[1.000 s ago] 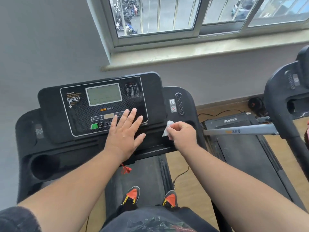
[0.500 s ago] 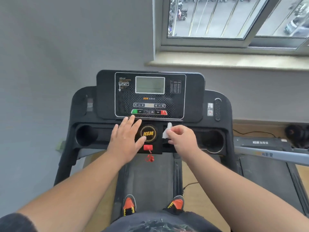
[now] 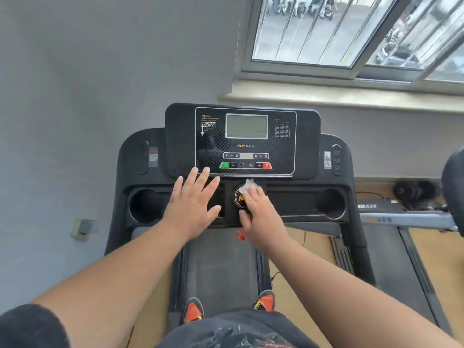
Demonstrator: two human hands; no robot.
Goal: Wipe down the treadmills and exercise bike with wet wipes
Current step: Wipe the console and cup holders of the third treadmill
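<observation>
Leftward across the console goes the right hand [image 3: 261, 212], which half a second ago held its wet wipe [image 3: 247, 186] beside the round gold badge [image 3: 241, 198] and now presses it onto the badge itself; the left hand [image 3: 192, 205] has barely shifted.

Biggest in view is the black treadmill [image 3: 351, 187], with a person standing on its belt [image 3: 221, 267] in orange-and-black shoes [image 3: 193, 311]. Right of the badge lies a second treadmill [image 3: 391, 219], folded low, under a barred window [image 3: 351, 31]. Above the badge sits the control panel [image 3: 244, 141] with its grey screen [image 3: 246, 126]. The left hand rests flat just left of the badge, fingers straight and spread, holding nothing. The right hand's fingers curl over the wipe, a white corner poking out beyond the fingertips.

Risk, as it looks from here: the green and red buttons [image 3: 245, 165] lie just above the badge, and a stray stroke could start the belt underfoot. A red safety key [image 3: 241, 234] hangs just below the badge; the wiping hand could snag it. Moisture could also seep into the panel.

Legible writing: "HSM" in orange under the screen and on the second treadmill; "4", "8", "12" on the speed keys. Other labels are too small to read.
</observation>
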